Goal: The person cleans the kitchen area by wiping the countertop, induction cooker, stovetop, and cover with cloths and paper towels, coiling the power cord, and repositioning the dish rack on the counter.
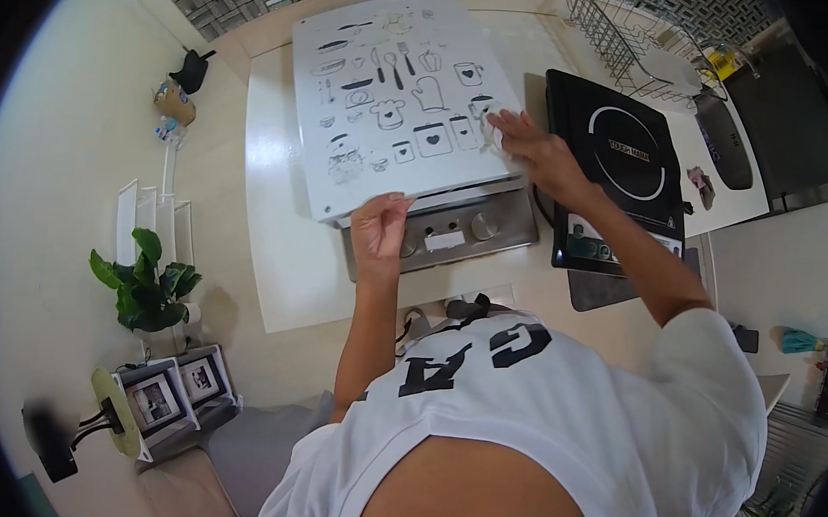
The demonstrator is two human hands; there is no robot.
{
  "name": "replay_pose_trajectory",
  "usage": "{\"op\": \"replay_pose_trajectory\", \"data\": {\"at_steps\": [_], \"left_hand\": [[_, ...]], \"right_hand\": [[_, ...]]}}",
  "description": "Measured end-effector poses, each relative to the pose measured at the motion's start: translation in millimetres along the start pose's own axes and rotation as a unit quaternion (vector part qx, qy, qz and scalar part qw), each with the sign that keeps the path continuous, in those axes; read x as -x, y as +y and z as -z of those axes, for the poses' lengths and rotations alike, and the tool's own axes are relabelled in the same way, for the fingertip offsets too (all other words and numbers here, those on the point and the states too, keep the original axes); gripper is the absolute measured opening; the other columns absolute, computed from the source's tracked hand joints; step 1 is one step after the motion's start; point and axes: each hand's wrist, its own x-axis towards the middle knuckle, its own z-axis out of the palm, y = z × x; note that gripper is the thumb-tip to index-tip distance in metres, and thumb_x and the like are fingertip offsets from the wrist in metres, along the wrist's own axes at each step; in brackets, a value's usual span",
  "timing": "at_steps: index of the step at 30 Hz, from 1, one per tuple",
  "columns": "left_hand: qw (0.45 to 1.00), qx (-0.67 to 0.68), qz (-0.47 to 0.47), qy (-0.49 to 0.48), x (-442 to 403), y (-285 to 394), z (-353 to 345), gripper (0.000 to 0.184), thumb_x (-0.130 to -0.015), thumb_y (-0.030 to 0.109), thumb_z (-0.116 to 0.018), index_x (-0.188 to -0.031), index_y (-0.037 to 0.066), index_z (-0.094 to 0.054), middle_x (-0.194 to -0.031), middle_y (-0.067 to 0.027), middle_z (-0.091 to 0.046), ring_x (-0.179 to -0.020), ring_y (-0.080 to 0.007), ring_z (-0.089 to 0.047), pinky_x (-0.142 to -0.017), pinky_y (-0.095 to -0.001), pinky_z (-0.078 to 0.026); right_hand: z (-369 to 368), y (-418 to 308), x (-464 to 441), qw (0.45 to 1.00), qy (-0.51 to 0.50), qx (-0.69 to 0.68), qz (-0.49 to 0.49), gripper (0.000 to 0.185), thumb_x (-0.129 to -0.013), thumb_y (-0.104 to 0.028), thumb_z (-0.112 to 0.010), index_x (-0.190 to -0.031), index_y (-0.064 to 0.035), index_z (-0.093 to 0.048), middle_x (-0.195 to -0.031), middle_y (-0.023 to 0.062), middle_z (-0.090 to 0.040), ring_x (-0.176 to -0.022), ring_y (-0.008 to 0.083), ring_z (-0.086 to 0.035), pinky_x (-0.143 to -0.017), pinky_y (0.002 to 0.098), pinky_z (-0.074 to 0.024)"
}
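The white cover (410,114) lies over the steel stove (522,230) on the desk (272,167). It looks stiff, fairly light for its breadth and slick on top, so opposite edges should hold best. The right grip (541,157) reaches over its right side; the left grip (381,225) curls at the front edge. Whether either pinches anything, I cannot tell.
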Motion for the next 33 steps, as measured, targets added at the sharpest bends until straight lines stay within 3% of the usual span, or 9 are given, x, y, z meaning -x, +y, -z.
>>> {"op": "replay_pose_trajectory", "data": {"at_steps": [4, 5, 9, 15, 18, 23, 24, 29, 33], "left_hand": [[0.986, 0.129, 0.076, -0.072, -7, 6, -2, 0.014, -0.060, -0.011, -0.058, -0.072, -0.004, -0.059, -0.075, -0.0118, -0.060, -0.074, -0.0213, -0.057, -0.076, -0.0349, -0.046], [0.982, 0.126, 0.087, -0.113, -12, 3, 6, 0.033, -0.062, -0.010, -0.057, -0.094, -0.002, -0.056, -0.091, -0.0103, -0.059, -0.084, -0.0203, -0.056, -0.079, -0.0350, -0.045], [0.977, 0.137, 0.052, -0.156, -10, 0, 11, 0.060, -0.071, -0.006, -0.056, -0.125, 0.009, -0.035, -0.121, -0.0055, -0.043, -0.111, -0.0184, -0.043, -0.090, -0.0351, -0.040], [0.969, 0.191, 0.038, -0.151, -23, -15, 28, 0.040, -0.077, 0.010, -0.060, -0.114, 0.006, -0.046, -0.111, -0.0055, -0.050, -0.103, -0.0175, -0.049, -0.087, -0.0347, -0.042], [0.979, 0.125, 0.046, -0.153, -14, 1, 7, 0.032, -0.072, 0.003, -0.059, -0.104, 0.003, -0.051, -0.103, -0.0065, -0.055, -0.094, -0.0183, -0.053, -0.082, -0.0350, -0.044], [0.994, 0.065, 0.068, -0.062, -23, 12, 14, 0.043, -0.062, -0.011, -0.056, -0.103, 0.001, -0.051, -0.101, -0.0087, -0.056, -0.088, -0.0218, -0.056, -0.078, -0.0360, -0.046], [0.994, 0.072, 0.060, -0.051, -21, 22, 3, 0.047, -0.061, -0.012, -0.055, -0.106, 0.000, -0.049, -0.103, -0.0097, -0.056, -0.092, -0.0229, -0.055, -0.079, -0.0367, -0.046], [0.994, 0.095, 0.015, 0.045, -16, 48, -2, 0.065, -0.056, -0.015, -0.048, -0.119, 0.000, -0.040, -0.116, -0.0135, -0.048, -0.111, -0.0263, -0.044, -0.091, -0.0426, -0.039], [0.990, 0.136, 0.012, 0.043, -19, 90, 34, 0.067, -0.056, -0.012, -0.044, -0.122, -0.002, -0.037, -0.119, -0.0152, -0.046, -0.114, -0.0278, -0.041, -0.096, -0.0462, -0.033]], "right_hand": [[-23, -56, -18, 0.996, -0.054, -0.061, -0.028, 0.022, -0.069, 0.007, -0.049, -0.090, 0.0046, -0.053, -0.129, 0.0083, -0.040, -0.123, 0.0265, -0.031, -0.104, 0.0339, -0.0241], [-33, -64, -30, 0.993, -0.085, -0.075, 0.020, 0.021, -0.066, 0.008, -0.049, -0.086, 0.0053, -0.054, -0.131, 0.0081, -0.038, -0.125, 0.0260, -0.030, -0.103, 0.0341, -0.0257], [-75, -107, -84, 0.980, -0.118, -0.076, 0.141, 0.012, -0.068, 0.002, -0.049, -0.078, 0.0041, -0.056, -0.129, 0.0087, -0.040, -0.123, 0.0263, -0.033, -0.100, 0.0329, -0.0300], [-114, -134, -134, 0.968, -0.016, -0.089, 0.236, 0.014, -0.069, 0.000, -0.052, -0.081, 0.0021, -0.059, -0.112, 0.0145, -0.054, -0.102, 0.0292, -0.052, -0.084, 0.0338, -0.0427], [-64, -134, -145, 0.961, -0.045, -0.250, 0.110, 0.019, -0.067, 0.005, -0.051, -0.085, 0.0027, -0.058, -0.095, 0.0140, -0.061, -0.086, 0.0249, -0.059, -0.076, 0.0307, -0.0447], [46, -52, -145, 0.879, 0.245, -0.408, -0.024, 0.018, -0.078, 0.002, -0.051, -0.093, -0.0002, -0.060, -0.078, 0.0051, -0.061, -0.071, 0.0095, -0.053, -0.064, 0.0231, -0.0436], [64, -12, -144, 0.897, 0.239, -0.360, -0.089, 0.023, -0.080, -0.003, -0.053, -0.103, -0.0001, -0.058, -0.094, 0.0046, -0.060, -0.075, 0.0096, -0.054, -0.068, 0.0212, -0.0429], [87, 154, -146, 0.899, 0.297, -0.131, -0.294, 0.015, -0.073, -0.008, -0.062, -0.084, 0.0014, -0.058, -0.079, 0.0080, -0.062, -0.069, 0.0112, -0.056, -0.062, 0.0229, -0.0436], [36, 252, -151, 0.889, 0.193, 0.073, -0.408, 0.024, -0.068, -0.017, -0.066, -0.082, 0.0011, -0.058, -0.075, 0.0137, -0.061, -0.075, 0.0236, -0.060, -0.067, 0.0338, -0.0475]]}}
